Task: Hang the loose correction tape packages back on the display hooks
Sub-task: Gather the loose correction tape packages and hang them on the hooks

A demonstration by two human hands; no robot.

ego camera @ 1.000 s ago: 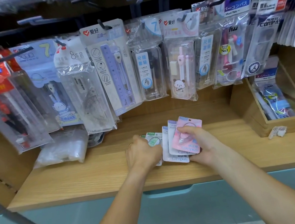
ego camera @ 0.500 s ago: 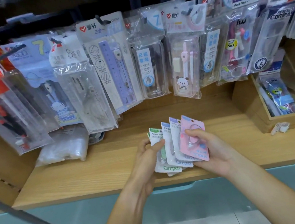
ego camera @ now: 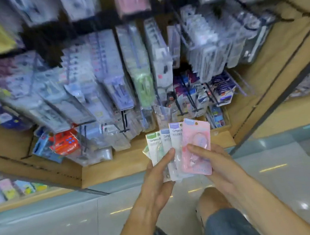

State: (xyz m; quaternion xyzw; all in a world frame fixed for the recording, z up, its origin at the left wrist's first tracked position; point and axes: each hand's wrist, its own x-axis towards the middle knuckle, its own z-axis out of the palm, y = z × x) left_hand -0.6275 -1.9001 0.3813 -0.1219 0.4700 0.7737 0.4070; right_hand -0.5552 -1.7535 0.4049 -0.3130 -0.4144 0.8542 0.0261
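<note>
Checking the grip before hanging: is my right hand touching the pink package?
Touching. The head view shows the right hand with its thumb pressed on the pink package.

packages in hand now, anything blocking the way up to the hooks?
Both the left hand and right hand hold the fanned correction tape packages below the display. The hooks above are crowded with hanging packs; motion blur hides whether any hook is free.

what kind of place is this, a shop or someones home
Most likely a stationery shop aisle. Rows of bagged goods hang from display hooks above a wooden shelf, and both hands, left and right, hold a fan of carded correction tape packages.
</note>
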